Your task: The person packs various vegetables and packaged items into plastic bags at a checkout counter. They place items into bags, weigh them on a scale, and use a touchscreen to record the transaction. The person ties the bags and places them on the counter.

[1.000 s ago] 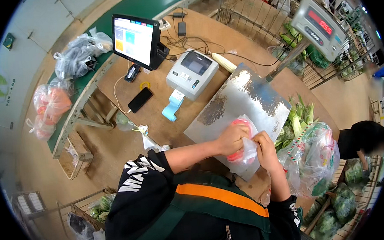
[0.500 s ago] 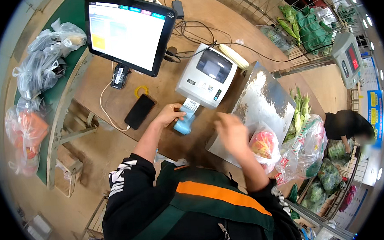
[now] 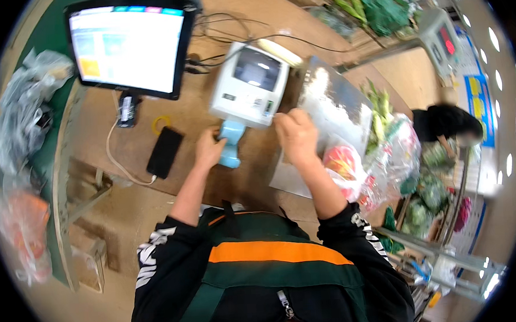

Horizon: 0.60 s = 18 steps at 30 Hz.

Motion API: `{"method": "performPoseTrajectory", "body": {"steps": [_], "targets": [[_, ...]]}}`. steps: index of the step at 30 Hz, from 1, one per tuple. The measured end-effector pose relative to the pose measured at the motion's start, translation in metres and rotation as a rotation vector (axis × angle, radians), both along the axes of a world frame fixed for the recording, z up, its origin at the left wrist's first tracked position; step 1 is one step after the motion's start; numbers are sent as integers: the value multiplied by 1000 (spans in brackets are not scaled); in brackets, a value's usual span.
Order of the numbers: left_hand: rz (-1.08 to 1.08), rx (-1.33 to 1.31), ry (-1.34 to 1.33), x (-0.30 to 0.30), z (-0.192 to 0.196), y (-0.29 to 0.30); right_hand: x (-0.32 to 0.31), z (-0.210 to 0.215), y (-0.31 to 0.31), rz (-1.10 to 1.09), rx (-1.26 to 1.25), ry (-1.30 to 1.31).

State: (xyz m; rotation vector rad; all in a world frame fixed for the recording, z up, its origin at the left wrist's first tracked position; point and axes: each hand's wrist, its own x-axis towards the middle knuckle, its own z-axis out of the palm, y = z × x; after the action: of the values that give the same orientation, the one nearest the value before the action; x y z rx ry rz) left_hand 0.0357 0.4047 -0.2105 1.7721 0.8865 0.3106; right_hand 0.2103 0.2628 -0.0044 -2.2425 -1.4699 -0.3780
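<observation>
A grey-white label printer (image 3: 248, 83) stands on the brown table, and a light blue label backing strip (image 3: 231, 140) curls out of its front. My left hand (image 3: 209, 148) is at the strip's left edge, thumb and fingers closed on it. To the right of the printer's front corner, my right hand (image 3: 299, 136) is raised with its fingertips pinched together; what they hold, if anything, is too small and blurred to make out. Just beyond that hand lies the metal weighing plate (image 3: 333, 101), with a clear bag of red and yellow produce (image 3: 342, 162) on it.
A touchscreen monitor (image 3: 128, 48) and a black phone (image 3: 164, 153) on a cable are to the left. A pale corn cob (image 3: 280, 52) lies behind the printer, near black cables. Bagged vegetables (image 3: 389, 163) crowd the right; a person (image 3: 445, 123) is beyond them.
The white printed label at the printer's mouth is gone, leaving blue strip. My right hand has risen toward the printer, its fingers now pinched. The whole view has shifted.
</observation>
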Motion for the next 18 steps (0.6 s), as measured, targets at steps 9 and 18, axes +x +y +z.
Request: {"method": "performPoseTrajectory", "body": {"steps": [9,18], "targets": [[94,-378,-188,-107,23,-47,-37,75,-242,-395,-604,-111],[-303,-154,-165,-184,96,-96,-76,-20,-289,-674,478,593]]}}
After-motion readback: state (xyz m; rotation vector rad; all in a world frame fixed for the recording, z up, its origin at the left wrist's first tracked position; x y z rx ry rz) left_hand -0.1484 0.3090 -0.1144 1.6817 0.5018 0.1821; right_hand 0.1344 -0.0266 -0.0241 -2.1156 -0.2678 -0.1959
